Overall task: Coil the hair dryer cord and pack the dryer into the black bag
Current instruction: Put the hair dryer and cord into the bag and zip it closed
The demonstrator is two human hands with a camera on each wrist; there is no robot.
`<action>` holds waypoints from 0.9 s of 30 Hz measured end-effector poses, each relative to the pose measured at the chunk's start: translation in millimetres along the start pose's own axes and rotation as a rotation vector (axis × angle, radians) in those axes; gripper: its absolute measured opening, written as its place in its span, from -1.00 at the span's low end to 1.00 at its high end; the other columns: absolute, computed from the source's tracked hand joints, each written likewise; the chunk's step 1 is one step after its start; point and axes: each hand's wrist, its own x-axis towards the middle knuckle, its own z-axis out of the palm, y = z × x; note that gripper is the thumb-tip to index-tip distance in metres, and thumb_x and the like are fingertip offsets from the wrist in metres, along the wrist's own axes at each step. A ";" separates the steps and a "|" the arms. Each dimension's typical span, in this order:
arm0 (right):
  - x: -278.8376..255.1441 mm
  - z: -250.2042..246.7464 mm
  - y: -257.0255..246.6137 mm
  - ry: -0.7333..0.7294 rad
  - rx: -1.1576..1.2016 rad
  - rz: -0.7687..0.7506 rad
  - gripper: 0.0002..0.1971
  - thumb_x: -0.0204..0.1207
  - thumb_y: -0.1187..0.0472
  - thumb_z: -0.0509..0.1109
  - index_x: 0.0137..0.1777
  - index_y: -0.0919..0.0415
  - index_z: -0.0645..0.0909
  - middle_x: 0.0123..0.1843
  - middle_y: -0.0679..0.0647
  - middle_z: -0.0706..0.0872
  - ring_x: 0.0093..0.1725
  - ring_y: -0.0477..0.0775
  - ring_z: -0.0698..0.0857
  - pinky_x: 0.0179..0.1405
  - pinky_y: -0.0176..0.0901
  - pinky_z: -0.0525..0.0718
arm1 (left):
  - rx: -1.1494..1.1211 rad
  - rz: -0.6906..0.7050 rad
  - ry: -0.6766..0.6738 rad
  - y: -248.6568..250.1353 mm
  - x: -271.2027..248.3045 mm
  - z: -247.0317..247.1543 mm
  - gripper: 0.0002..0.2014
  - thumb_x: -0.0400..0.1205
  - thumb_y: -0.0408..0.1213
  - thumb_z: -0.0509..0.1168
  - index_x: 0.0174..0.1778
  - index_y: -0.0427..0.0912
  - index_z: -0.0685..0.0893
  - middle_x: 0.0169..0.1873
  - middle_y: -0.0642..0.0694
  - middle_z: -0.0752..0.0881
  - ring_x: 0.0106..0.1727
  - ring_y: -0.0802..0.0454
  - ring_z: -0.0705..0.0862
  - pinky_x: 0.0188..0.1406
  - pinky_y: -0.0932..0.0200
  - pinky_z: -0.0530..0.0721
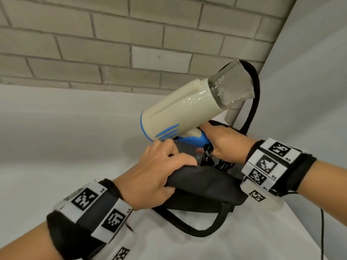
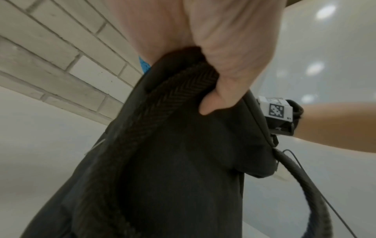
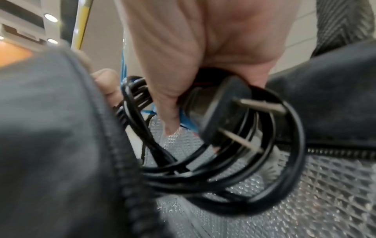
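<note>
A cream hair dryer [image 1: 184,107] with blue trim and a grey nozzle hangs tilted above the black bag [image 1: 202,186]. My right hand [image 1: 225,143] grips its blue handle [image 1: 197,140] together with the coiled black cord [image 3: 213,177] and the plug [image 3: 221,111], low in the bag's mouth. The silver quilted lining [image 3: 325,185] shows under the coil. My left hand [image 1: 159,171] grips the bag's near rim [image 2: 183,90] and holds the mouth apart.
The bag rests on a white counter [image 1: 56,147] that meets a pale brick wall [image 1: 93,44] behind. The bag's black strap loops lie in front [image 1: 197,229] and arch behind the nozzle [image 1: 257,87]. A thin black wire [image 1: 322,231] runs down at the right edge.
</note>
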 end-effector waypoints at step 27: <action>-16.7 25.0 -5.6 -0.715 -0.090 0.129 -0.48 0.66 0.08 0.01 0.57 0.14 -0.02 0.62 0.15 0.16 0.57 0.10 0.15 0.45 -0.20 0.08 | -0.345 -0.268 0.366 -6.5 -1.4 -18.1 -0.79 0.55 -0.01 0.00 -0.19 0.23 0.56 -0.18 0.30 0.44 -0.06 0.34 0.41 0.00 0.58 0.31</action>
